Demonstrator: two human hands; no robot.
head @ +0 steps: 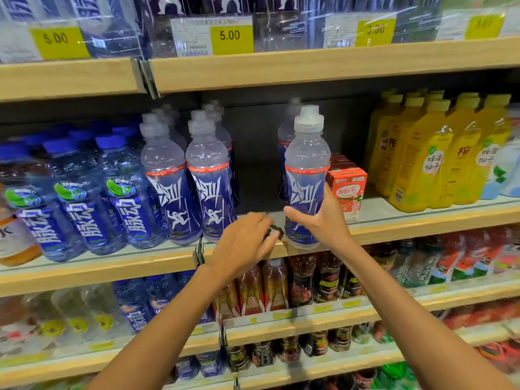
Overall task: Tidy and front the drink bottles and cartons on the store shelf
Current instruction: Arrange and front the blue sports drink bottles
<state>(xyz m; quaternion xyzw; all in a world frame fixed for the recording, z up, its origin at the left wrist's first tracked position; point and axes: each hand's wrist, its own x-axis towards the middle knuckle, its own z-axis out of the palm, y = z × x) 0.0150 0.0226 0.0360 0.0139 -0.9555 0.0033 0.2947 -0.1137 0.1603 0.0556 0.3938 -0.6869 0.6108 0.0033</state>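
Note:
My right hand (323,218) grips a clear sports bottle with a blue label and white cap (307,164) by its lower body, upright at the front edge of the middle shelf (408,226). My left hand (244,243) hovers just left of it over the shelf lip with fingers loosely extended, holding nothing. Two rows of the same bottle (209,175) stand to the left, with a bare gap of shelf between them and the held bottle. One more of these bottles (285,142) stands behind the held one.
Red drink cartons (349,187) stand right of the held bottle, then yellow juice bottles (422,159). Blue-capped water bottles (84,192) fill the left. The shelf above carries yellow price tags (230,38). Lower shelves hold dark and red bottles (304,280).

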